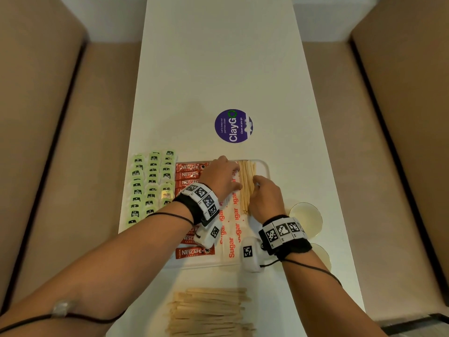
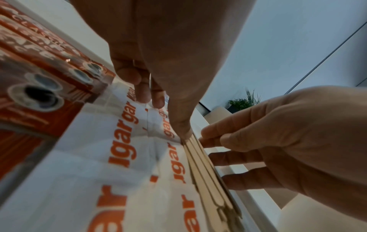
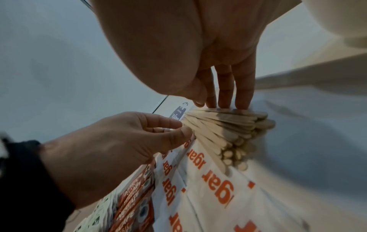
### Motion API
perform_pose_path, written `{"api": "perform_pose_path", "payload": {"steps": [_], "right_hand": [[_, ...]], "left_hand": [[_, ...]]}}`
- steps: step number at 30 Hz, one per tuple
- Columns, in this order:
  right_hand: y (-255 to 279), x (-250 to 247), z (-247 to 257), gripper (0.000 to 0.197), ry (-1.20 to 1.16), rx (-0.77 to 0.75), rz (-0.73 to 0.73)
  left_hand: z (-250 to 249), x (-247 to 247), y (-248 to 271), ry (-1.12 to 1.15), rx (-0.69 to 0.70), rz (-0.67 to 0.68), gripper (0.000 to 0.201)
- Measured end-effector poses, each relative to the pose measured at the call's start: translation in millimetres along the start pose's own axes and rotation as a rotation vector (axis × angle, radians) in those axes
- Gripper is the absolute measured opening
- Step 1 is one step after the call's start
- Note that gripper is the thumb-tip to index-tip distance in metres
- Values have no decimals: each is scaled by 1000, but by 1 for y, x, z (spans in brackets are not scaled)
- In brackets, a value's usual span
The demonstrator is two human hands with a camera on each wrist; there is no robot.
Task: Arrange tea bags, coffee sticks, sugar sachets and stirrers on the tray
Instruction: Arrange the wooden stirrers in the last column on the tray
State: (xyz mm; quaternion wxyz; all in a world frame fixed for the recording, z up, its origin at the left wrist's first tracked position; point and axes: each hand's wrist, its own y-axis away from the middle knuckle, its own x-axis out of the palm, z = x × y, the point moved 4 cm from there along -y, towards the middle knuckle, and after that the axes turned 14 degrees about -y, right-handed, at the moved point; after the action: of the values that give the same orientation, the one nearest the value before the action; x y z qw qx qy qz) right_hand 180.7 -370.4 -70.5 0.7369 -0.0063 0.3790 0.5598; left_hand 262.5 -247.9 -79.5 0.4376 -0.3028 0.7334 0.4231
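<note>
A white tray (image 1: 266,167) holds red Nescafe coffee sticks (image 1: 190,169), white sugar sachets (image 1: 232,227) with orange print, and a bundle of wooden stirrers (image 1: 246,183) along its right side. Green tea bags (image 1: 150,186) lie in rows left of the coffee sticks. Both hands are at the bundle. My left hand (image 1: 237,172) touches its left edge, with the thumb (image 2: 183,131) on the stirrers (image 2: 206,175) and the fingertips on the sachets (image 2: 123,141). My right hand (image 1: 255,182) presses straight fingers (image 3: 224,100) against the right side of the stirrers (image 3: 224,130).
A loose pile of more stirrers (image 1: 209,312) lies near the table's front edge. Two round pale cups (image 1: 306,218) stand right of the tray. A purple round sticker (image 1: 233,126) is beyond the tray. Beige benches flank the narrow white table (image 1: 218,69).
</note>
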Motion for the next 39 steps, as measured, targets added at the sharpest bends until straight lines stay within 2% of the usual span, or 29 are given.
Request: {"api": "perform_pose_path", "payload": {"steps": [3,7,10,23,27,34,39], "right_hand": [[2,-1,1,28,-19,-17,-7],[-1,-1,-3,35,-2,-7,-6],[-2,-1,-3,32,-7,-12,-12],[-4,-3,5,25,-37,-45,-26],[-2,-4,9,29,-22,-31,19],[-3,-3,6,32,-25,-36,23],[-7,-3,3,38,-19,-14,38]], "left_hand": [[1,0,3,7,17,29,61],[-2,6,8,-77,80,72,85],[-4,11,9,-128,93,74,94],[-10,11,3,-147,68,35,88],[-12,10,3,-146,70,28,89],[-9,10,3,-144,90,32,95],[-5,9,1,-128,59,30,92]]}}
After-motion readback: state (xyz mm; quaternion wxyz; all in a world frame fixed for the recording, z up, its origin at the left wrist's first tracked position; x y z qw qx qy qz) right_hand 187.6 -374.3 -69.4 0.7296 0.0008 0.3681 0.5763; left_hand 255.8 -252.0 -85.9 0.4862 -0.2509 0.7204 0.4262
